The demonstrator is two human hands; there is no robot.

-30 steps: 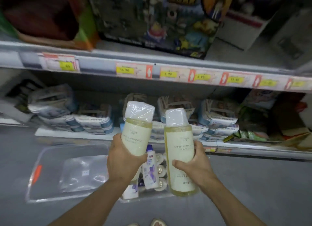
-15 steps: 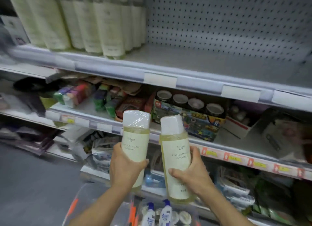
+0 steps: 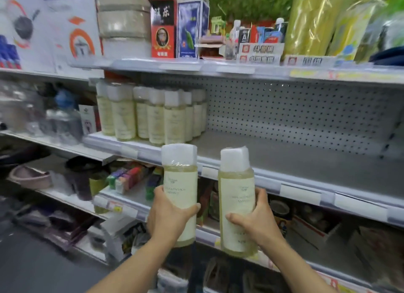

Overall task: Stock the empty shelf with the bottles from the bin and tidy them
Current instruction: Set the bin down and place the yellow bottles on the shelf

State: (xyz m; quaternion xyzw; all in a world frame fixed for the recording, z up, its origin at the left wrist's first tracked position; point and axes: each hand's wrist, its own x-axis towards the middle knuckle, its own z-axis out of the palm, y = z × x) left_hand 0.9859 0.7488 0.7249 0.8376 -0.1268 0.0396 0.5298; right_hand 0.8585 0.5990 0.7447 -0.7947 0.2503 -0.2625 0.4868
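Observation:
My left hand (image 3: 168,216) grips one pale yellow bottle (image 3: 180,183) with a white wrapped cap, held upright. My right hand (image 3: 254,220) grips a second matching bottle (image 3: 237,196) beside it. Both bottles are raised just in front of and below the edge of the grey shelf (image 3: 306,161), which has a pegboard back. Several identical bottles (image 3: 153,115) stand grouped at that shelf's left end; the stretch to their right is bare. The bin is out of view.
The shelf above carries boxes (image 3: 161,24), small packs and yellow wrapped rolls (image 3: 310,19). Lower shelves hold coloured packets (image 3: 129,177), cartons and a pink basin (image 3: 30,177). The aisle floor lies at lower left.
The view has swung up from the bin and low shelves to the bottle shelf. Both hands have lifted their bottles to just below that shelf's front edge.

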